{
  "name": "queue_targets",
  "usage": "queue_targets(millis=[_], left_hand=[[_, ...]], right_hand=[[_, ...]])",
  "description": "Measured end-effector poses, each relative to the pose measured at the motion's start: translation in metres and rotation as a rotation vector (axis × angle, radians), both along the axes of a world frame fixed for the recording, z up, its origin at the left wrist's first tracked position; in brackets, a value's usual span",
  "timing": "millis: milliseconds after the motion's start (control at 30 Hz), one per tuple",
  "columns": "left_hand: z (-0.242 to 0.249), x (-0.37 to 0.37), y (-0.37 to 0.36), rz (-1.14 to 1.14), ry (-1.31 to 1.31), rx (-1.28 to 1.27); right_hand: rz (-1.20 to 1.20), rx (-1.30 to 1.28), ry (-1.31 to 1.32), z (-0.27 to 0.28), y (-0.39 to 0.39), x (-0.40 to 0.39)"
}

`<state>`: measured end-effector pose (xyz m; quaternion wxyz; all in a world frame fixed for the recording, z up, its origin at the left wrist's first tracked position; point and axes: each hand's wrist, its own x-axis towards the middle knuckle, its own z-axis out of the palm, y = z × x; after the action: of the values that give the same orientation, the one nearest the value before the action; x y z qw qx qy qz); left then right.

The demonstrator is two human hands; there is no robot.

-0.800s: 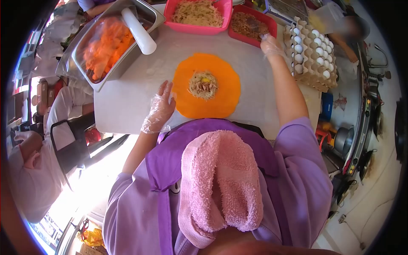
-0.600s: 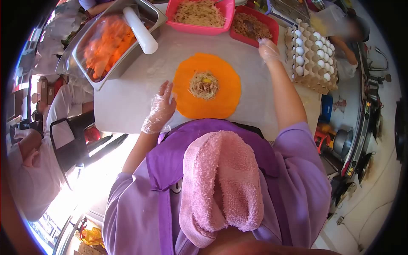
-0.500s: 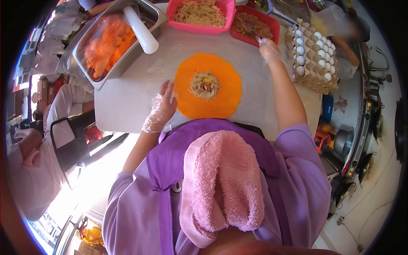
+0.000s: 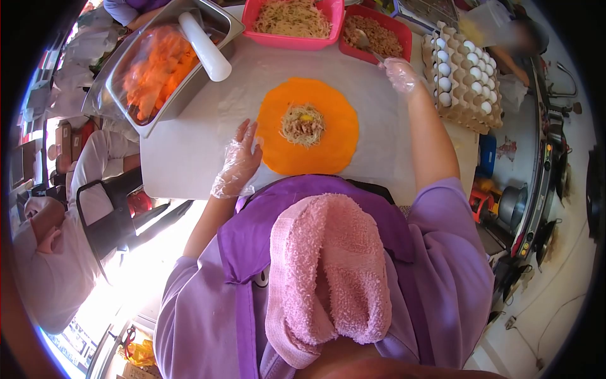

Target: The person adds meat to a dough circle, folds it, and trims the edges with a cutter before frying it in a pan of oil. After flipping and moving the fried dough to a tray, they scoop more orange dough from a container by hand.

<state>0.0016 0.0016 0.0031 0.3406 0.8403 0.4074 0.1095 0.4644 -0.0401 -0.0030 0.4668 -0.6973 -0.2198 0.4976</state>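
Observation:
A flat round of orange dough (image 4: 338,136) lies on the white work surface before me. At its middle sits a small mound of pale shreds and meat-like crumbs (image 4: 303,132), with a yellow bit on top. My left hand (image 4: 237,161), in a clear plastic glove, rests with fingers stretched out at the dough's left edge. My right hand (image 4: 401,76), also gloved, is closed round the handle of a spoon (image 4: 363,42). The spoon's bowl is in a red tub of brown crumbly filling (image 4: 383,39), at the back right.
A pink tub (image 4: 293,42) of pale shreds stands at the back. To the left is a metal pan (image 4: 158,119) with orange dough under plastic and a white rolling pin (image 4: 208,50) across it. Egg trays (image 4: 448,108) stand right. Other people are at the edges.
The spoon has shifted left within the brown filling, and its handle shows more clearly. My right hand has turned slightly and stays by the tub's corner. My left hand keeps its place.

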Motion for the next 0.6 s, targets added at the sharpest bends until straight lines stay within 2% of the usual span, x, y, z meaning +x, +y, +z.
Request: queue_targets(millis=[100,167,400,600], left_hand=[[0.001,-0.001,-0.001,-0.019,-0.004,0.057],[0.002,0.000,-0.001,0.023,0.020,-0.019],[-0.003,-0.002,-0.002,0.006,0.007,0.003],[-0.002,-0.001,-0.002,-0.010,0.037,0.053]], right_hand=[[-0.015,0.035,0.141,-0.006,-0.011,0.010],[0.009,0.046,0.198,-0.006,-0.017,0.016],[-0.101,0.079,0.099,0.015,-0.030,0.011],[0.129,0.059,0.071,0.039,-0.060,-0.010]])
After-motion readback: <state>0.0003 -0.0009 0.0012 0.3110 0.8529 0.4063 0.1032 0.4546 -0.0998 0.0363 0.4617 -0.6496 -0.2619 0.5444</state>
